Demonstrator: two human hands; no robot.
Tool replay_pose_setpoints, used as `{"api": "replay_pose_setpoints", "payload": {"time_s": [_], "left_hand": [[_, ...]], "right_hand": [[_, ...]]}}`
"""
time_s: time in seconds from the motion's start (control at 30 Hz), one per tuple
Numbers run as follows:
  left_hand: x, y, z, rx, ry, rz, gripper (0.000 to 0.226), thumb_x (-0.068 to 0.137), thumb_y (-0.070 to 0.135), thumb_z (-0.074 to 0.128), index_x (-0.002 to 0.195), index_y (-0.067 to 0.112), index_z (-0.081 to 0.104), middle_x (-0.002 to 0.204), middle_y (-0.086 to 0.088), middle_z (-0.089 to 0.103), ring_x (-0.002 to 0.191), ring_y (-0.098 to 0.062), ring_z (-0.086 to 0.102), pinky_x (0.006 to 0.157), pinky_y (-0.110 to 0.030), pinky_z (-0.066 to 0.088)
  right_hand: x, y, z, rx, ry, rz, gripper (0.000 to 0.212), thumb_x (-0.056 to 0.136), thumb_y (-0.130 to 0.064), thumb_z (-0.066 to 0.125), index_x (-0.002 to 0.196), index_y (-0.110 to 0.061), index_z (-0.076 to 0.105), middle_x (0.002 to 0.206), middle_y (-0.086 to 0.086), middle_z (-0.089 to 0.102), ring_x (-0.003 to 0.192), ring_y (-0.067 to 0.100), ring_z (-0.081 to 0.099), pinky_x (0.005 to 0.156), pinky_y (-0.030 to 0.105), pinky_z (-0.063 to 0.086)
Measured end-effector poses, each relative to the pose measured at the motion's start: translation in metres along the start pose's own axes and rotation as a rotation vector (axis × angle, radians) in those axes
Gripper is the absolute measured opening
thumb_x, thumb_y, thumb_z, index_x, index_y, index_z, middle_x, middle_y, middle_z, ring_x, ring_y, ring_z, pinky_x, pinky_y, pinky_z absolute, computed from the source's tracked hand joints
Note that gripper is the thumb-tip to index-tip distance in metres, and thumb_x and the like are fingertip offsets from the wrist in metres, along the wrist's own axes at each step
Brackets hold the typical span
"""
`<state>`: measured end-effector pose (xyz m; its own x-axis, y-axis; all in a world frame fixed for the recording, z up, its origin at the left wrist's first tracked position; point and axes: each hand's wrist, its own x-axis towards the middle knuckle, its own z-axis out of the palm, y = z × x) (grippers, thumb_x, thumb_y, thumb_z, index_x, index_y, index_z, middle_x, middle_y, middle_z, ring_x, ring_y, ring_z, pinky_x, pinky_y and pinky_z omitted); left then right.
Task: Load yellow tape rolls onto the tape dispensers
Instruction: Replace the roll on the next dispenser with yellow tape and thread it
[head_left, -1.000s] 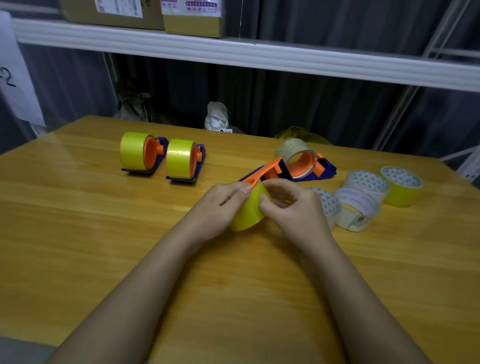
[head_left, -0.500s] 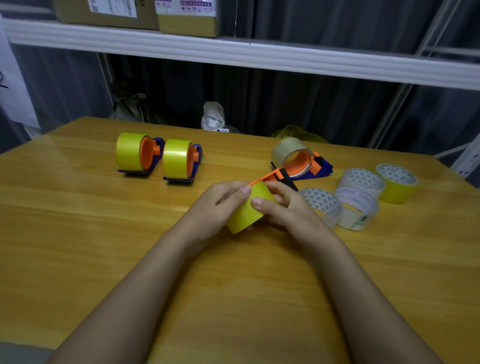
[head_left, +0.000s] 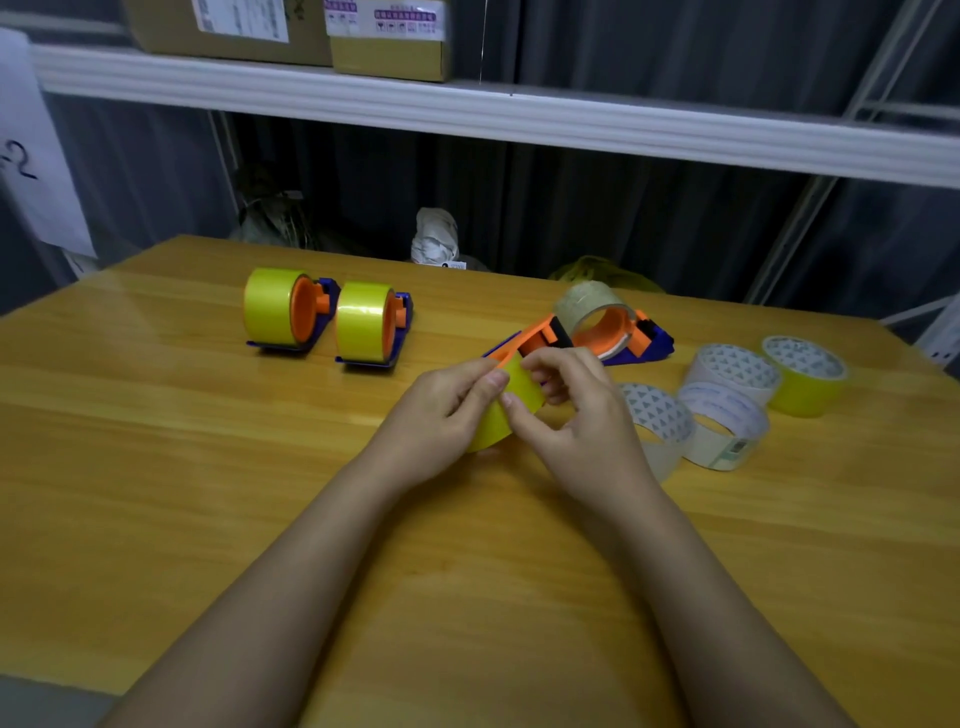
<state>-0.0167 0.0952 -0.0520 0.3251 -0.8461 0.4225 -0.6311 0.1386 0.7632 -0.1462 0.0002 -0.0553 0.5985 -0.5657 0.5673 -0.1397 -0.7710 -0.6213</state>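
Yellow tape roll (head_left: 511, 402), on an orange dispenser (head_left: 535, 335), is pinched by both hands: left (head_left: 441, 415), right (head_left: 576, 421), above the worktop (head_left: 208, 493).

The table (head_left: 156, 467) is wood-grain, smooth, with a soft sheen. The two loaded yellow tape rolls (head_left: 267, 305) (head_left: 363, 319) are glossy film on matt orange-and-blue plastic dispensers (head_left: 322, 312) (head_left: 402, 322). The clear roll (head_left: 589, 306) looks cloudy and shiny — its dispenser (head_left: 636, 343) the same plastic. The pale rolls (head_left: 724, 426) look papery and matt; cardboard boxes (head_left: 389, 39) carry paper labels.
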Motion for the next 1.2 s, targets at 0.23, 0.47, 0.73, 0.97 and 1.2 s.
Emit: {"api": "replay_pose_setpoints", "payload": {"time_s": [0.23,0.47,0.73,0.97,1.2], "left_hand": [[-0.002,-0.002,0.002,0.021,-0.058,-0.035,0.037,0.094,0.038,0.041,0.116,0.020,0.063,0.100,-0.003,0.069,0.090,-0.018,0.063,0.076,-0.051,0.049],[-0.003,-0.004,0.001,0.093,-0.057,-0.026,0.042,0.093,0.041,0.038,0.113,0.013,0.063,0.096,-0.008,0.068,0.085,-0.023,0.063,0.073,-0.052,0.049],[-0.003,-0.004,0.003,0.142,-0.036,-0.011,0.041,0.093,0.041,0.038,0.114,0.016,0.062,0.095,-0.010,0.069,0.085,-0.026,0.063,0.072,-0.053,0.048],[-0.004,-0.002,0.002,0.134,-0.130,-0.018,0.040,0.094,0.043,0.036,0.116,0.022,0.061,0.097,-0.003,0.067,0.084,-0.020,0.062,0.071,-0.053,0.048],[-0.006,-0.004,0.002,0.166,-0.167,0.004,0.052,0.092,0.052,0.031,0.106,0.013,0.063,0.094,-0.011,0.066,0.083,-0.026,0.061,0.069,-0.053,0.047]], "right_hand": [[0.002,0.004,-0.009,0.199,-0.112,0.229,0.029,0.085,-0.031,0.068,0.110,-0.023,0.057,0.105,-0.006,0.052,0.087,0.002,0.048,0.074,0.014,0.045],[0.002,0.001,-0.003,0.110,-0.074,0.179,0.022,0.086,-0.026,0.068,0.104,-0.025,0.055,0.099,-0.011,0.050,0.086,0.003,0.049,0.072,0.008,0.042],[0.003,0.004,-0.003,0.179,-0.049,0.208,0.011,0.086,-0.019,0.068,0.094,-0.020,0.061,0.097,-0.001,0.057,0.083,0.009,0.054,0.072,0.012,0.045],[0.005,0.007,-0.018,0.233,-0.040,0.268,0.009,0.089,-0.017,0.066,0.095,-0.018,0.072,0.090,-0.010,0.070,0.084,0.000,0.062,0.072,0.011,0.049],[0.005,0.011,-0.018,0.221,-0.014,0.299,0.007,0.086,-0.018,0.069,0.087,-0.017,0.076,0.077,-0.008,0.072,0.072,0.001,0.065,0.065,0.013,0.048]]}}
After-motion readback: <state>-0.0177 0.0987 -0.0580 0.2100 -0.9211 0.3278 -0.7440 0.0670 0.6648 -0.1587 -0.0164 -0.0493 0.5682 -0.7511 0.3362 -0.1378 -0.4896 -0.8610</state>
